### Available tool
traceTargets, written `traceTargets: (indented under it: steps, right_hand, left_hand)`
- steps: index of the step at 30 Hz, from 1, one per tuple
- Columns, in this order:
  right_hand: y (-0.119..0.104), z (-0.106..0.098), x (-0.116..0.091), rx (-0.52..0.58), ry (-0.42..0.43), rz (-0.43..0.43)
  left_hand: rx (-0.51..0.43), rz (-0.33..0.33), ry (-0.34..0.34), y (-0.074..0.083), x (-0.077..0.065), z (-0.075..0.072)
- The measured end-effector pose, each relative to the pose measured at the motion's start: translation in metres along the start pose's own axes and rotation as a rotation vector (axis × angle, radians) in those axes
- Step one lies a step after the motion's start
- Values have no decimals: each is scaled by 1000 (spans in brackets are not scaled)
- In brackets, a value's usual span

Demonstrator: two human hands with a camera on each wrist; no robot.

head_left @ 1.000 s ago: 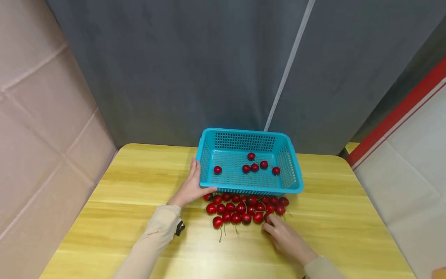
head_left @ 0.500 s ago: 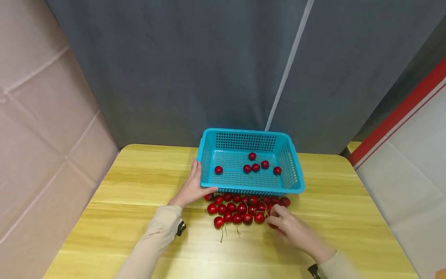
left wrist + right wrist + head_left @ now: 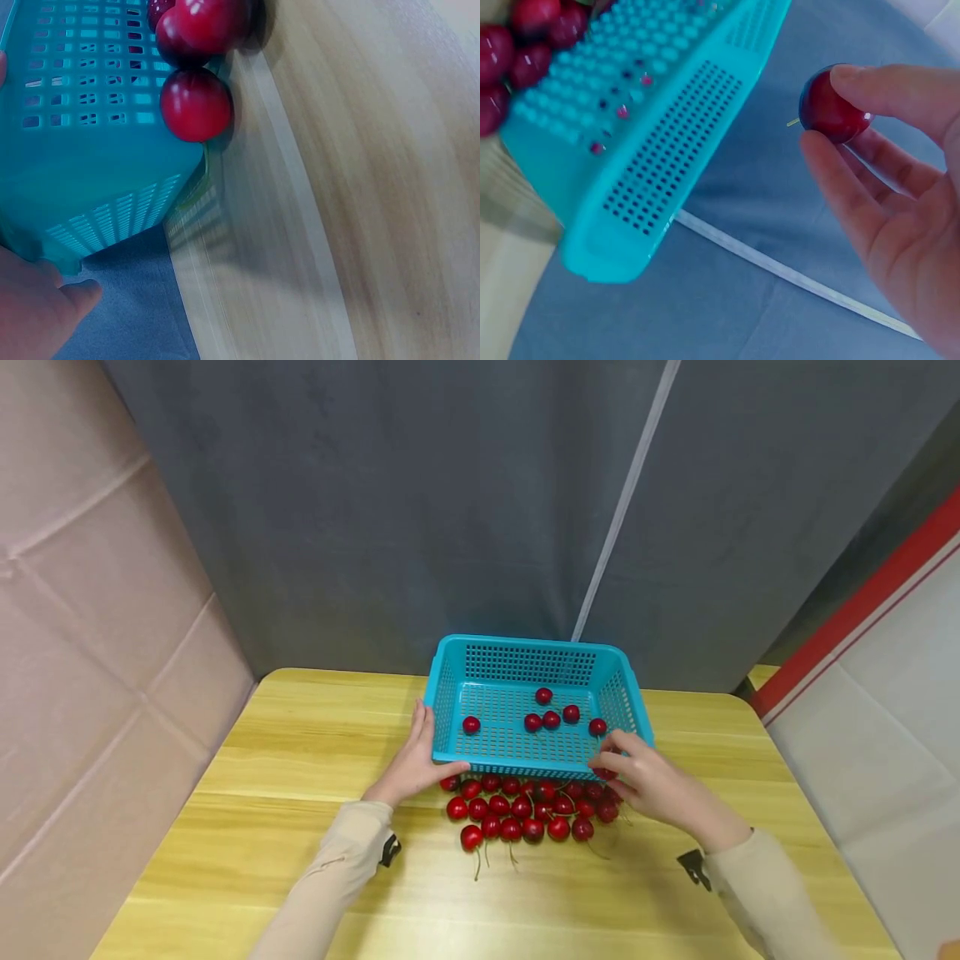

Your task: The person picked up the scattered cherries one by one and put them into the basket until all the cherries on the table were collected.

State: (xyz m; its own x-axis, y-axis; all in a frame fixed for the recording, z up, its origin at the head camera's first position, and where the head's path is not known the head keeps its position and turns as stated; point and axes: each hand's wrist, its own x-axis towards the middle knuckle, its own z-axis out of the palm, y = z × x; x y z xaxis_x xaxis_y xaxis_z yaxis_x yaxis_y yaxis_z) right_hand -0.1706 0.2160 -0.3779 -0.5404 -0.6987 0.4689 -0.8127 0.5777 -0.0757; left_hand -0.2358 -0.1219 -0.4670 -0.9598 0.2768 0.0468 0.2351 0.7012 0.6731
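Observation:
A turquoise plastic basket [image 3: 540, 770] stands on the table with several cherries [image 3: 551, 720] inside. My left hand [image 3: 416, 762] holds its near left corner, thumb along the front rim and fingers against the left side. In the left wrist view some of those fingers [image 3: 45, 304] show beside the basket's corner. With thumb and fingertips my right hand [image 3: 652, 781] pinches a single dark red cherry [image 3: 832, 109] over the near right part of the rim. A short stem pokes out of that cherry in the right wrist view.
Several stemmed cherries [image 3: 510, 829] lie in rough rows on the wooden table [image 3: 450, 902], right in front of the basket. Behind the table hangs a dark grey curtain [image 3: 390, 510]. Light panels flank both sides.
My right hand has lifted a cherry from the right end of the rows and moved forward to the basket's near right rim. My left hand has stayed in place.

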Motion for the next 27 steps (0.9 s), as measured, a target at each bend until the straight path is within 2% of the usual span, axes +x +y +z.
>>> traceTargets:
  steps: [6, 11, 20, 23, 27]
  right_hand:
    - [25, -8, 22, -27, -53, 8]
    - [47, -7, 43, -9, -114, 25]
    - [79, 5, 77, 39, -250, 157]
    - [89, 13, 84, 45, -313, 225]
    - [104, 25, 89, 60, -354, 299]
  left_hand:
    - [0, 1, 6, -1, 1, 0]
    - [-11, 3, 19, -1, 2, 0]
    - [-22, 8, 24, -2, 2, 0]
    - [-21, 6, 20, -2, 2, 1]
    - [-25, 2, 14, -1, 1, 1]
